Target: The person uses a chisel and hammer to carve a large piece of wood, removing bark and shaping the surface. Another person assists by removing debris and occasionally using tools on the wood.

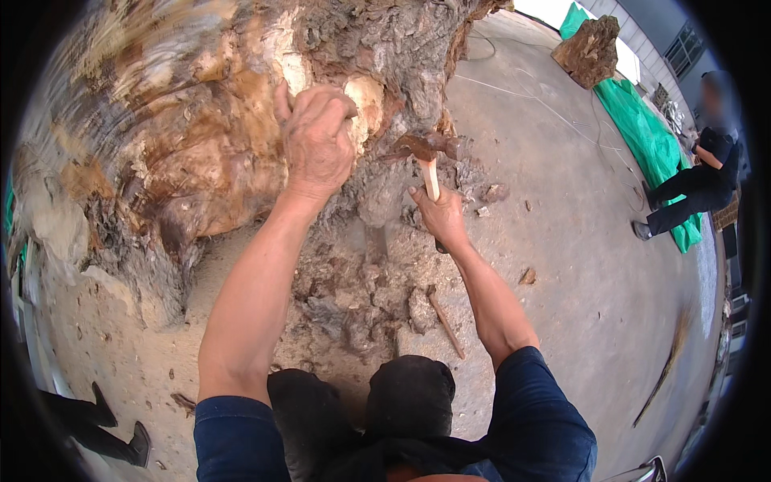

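A huge gnarled tree stump (185, 136) with pale bare wood and grey bark fills the upper left. My left hand (316, 136) rests on it, fingers curled against the wood beside a pale round patch. My right hand (440, 215) grips the wooden handle of a small hatchet (426, 153), whose rusty head lies against the bark just right of my left hand. Bark chips and crumbled wood (361, 297) are piled on the concrete below the stump, in front of my knees.
A thin stick (446, 325) lies among the debris. Another stump (590, 50) sits on a green tarp (650, 136) at the far right, where a person in dark clothes (699, 181) stands. Someone's dark shoes (112, 434) show at lower left. Cables cross the concrete floor (578, 265).
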`<state>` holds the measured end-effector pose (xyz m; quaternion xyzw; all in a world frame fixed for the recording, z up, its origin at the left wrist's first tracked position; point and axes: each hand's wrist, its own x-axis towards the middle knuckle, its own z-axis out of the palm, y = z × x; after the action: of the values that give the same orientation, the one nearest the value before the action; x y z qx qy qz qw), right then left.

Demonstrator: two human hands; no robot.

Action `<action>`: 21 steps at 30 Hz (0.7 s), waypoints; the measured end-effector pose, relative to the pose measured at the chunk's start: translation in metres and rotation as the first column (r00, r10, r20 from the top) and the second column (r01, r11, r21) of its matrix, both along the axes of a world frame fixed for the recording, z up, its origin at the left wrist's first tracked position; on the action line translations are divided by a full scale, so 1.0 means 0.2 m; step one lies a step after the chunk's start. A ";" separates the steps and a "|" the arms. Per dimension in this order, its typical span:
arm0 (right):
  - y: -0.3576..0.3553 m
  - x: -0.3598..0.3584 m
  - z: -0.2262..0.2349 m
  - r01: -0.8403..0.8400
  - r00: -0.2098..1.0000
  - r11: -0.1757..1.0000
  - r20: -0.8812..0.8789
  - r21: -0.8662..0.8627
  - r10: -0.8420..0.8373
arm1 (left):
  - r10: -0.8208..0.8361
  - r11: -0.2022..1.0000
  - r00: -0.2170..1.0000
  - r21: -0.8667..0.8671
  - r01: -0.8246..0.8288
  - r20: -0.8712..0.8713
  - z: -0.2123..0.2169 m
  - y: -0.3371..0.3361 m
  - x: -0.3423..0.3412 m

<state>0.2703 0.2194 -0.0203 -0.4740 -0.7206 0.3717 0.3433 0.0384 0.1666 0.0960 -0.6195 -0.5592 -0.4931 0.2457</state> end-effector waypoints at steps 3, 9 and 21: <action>-0.02 0.13 -0.01 0.025 0.993 0.978 0.111 0.206 -0.049 | 0.004 1.000 1.000 0.007 -0.004 -0.003 0.00 0.00 0.00; -0.06 0.15 0.07 0.058 0.995 0.998 0.078 0.032 -0.061 | 0.002 1.000 1.000 -0.012 -0.002 0.015 0.02 -0.01 0.01; 0.30 -0.08 0.35 -0.106 0.982 0.944 0.182 0.311 0.050 | -0.015 1.000 1.000 0.013 0.015 0.011 0.01 -0.02 0.00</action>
<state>0.2543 0.2786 0.0491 -0.4135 -0.8162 0.2214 0.3374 0.0390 0.1629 0.0984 -0.6193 -0.5526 -0.5019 0.2431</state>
